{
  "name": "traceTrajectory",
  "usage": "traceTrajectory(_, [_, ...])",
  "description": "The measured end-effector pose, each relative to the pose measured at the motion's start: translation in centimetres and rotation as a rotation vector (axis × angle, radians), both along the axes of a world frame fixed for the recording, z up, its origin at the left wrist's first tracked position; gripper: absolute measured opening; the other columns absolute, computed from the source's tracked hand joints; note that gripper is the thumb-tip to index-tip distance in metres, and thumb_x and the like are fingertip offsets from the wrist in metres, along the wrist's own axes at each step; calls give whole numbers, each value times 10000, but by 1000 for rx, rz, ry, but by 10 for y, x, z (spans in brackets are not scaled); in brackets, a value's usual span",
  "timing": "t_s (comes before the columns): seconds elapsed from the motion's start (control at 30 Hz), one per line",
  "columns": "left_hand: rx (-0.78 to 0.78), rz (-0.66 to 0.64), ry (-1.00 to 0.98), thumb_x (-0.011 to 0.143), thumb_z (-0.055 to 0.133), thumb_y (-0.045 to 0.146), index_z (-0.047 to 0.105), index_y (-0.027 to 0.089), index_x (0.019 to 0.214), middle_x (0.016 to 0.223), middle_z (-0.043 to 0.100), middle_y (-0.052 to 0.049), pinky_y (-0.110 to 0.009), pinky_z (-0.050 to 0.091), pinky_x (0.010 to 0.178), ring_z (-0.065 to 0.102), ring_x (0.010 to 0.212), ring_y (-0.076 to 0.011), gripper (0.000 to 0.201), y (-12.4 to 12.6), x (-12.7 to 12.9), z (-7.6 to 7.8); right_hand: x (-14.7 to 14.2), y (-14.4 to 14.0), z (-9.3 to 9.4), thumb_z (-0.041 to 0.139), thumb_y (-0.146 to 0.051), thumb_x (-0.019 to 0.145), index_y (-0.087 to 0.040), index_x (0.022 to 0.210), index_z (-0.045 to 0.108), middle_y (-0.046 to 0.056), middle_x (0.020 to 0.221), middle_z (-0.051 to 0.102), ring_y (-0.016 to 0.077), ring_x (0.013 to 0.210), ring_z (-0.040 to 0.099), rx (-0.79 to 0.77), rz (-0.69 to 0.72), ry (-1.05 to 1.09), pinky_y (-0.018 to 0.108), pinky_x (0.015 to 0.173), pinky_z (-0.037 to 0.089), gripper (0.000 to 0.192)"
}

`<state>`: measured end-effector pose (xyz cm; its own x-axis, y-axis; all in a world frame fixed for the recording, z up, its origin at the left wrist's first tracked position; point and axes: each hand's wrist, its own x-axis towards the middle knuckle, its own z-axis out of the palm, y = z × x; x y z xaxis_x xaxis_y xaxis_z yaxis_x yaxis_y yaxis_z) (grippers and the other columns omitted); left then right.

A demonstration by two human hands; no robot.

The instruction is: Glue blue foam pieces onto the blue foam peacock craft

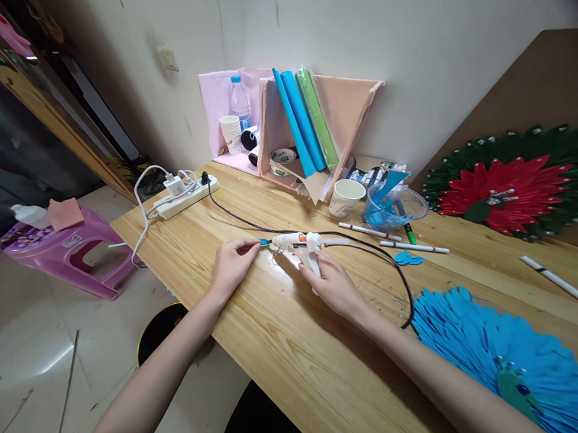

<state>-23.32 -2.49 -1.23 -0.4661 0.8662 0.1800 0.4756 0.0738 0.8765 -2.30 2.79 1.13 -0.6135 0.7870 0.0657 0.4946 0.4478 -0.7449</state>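
Observation:
My right hand [332, 284] is wrapped round the handle of a white hot glue gun [295, 243], whose nozzle points left. A glue stick [337, 242] sticks out of its back end. Between the fingertips of my left hand [234, 263] is pinched a small blue petal [264, 242], right at the nozzle tip; whether they touch, I cannot tell. Several loose blue petals [408, 259] lie to the right on the table. Nearer me on the right lies a large blue petal craft [504, 354] with a green centre.
A black cord [241, 220] runs from the power strip [184, 199] and loops across the table [276, 346]. At the back stand a paper cup [347, 197], a clear plastic bowl [390, 214] and a shelf [353, 93] with rolled sheets. A red-and-green craft [505, 189] leans at right.

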Motion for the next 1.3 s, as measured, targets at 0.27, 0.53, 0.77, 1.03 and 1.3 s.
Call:
traceTrajectory(0.27, [10, -17, 7, 756, 621, 333, 730, 160, 866, 869, 729, -61, -291, 531, 744, 675, 777, -188, 232, 1, -1, -1, 0, 1, -2, 437, -298, 863, -198, 1063, 622, 80, 1136, 631, 253, 1058, 556, -15, 3, 27, 363, 931, 390, 290])
traceTrajectory(0.53, [-10, -6, -55, 741, 639, 327, 722, 145, 886, 888, 728, -78, -307, 538, 772, 681, 798, -197, 247, 2, 1, 0, 0, 1, -1, 437, -294, 856, -185, 1025, 636, 93, 1092, 650, 264, 1024, 573, -14, 25, 5, 376, 902, 408, 283])
traceTrajectory(0.77, [-23, 7, -156, 703, 681, 321, 701, 128, 902, 900, 722, -92, -301, 543, 758, 682, 790, -192, 277, 1, 1, 5, 1, 3, 2, 456, -309, 847, -181, 917, 631, 78, 959, 674, 239, 895, 602, 0, -2, 41, 336, 809, 426, 228])
traceTrajectory(1.03, [10, 23, -143, 708, 671, 377, 684, 130, 856, 856, 715, -83, -302, 531, 761, 667, 779, -186, 288, 0, -2, 3, -4, 13, -2, 468, -403, 834, -177, 866, 602, 34, 808, 651, 178, 716, 584, -147, -112, 242, 281, 664, 422, 265])
traceTrajectory(1.3, [172, 68, -1, 736, 642, 381, 696, 151, 823, 1004, 640, -91, -299, 538, 794, 630, 929, -191, 251, -2, -3, 7, -47, 43, -8, 380, -352, 872, -184, 861, 576, 58, 824, 643, 199, 769, 562, 170, -218, 85, 289, 691, 393, 258])
